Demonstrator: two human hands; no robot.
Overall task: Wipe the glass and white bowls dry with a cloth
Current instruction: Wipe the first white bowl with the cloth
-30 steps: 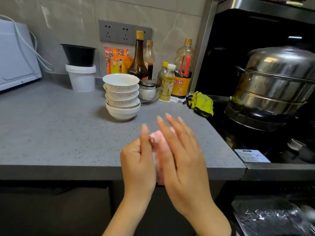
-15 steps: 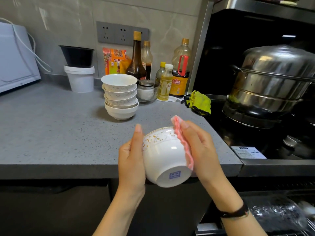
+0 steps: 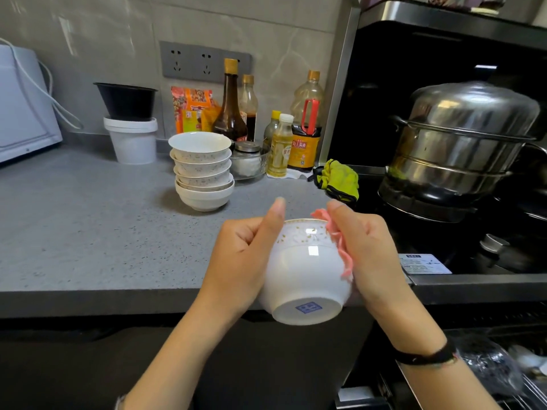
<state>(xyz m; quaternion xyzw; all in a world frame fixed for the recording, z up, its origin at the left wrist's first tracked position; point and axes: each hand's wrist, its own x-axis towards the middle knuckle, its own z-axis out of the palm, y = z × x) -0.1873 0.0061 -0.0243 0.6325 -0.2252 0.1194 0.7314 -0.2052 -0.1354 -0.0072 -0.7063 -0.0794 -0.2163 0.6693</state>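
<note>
left hand [image 3: 242, 255] gripping white bowl [image 3: 305, 273], right hand [image 3: 364, 253] pinching cloth [image 3: 340, 250]

Steel steamer pot [image 3: 461, 137] at right, yellow-green rag [image 3: 340, 180] left of it, soy sauce bottle [image 3: 306, 134] behind, white tub [image 3: 133, 140] far left.

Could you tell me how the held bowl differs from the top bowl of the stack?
The held bowl is tipped, its blue-marked foot facing the camera; the top stacked bowl sits upright. The held bowl is gripped by the left hand, the right hand pressing a pink cloth against it; the top stacked bowl is untouched. Both are white, speckled.
</note>
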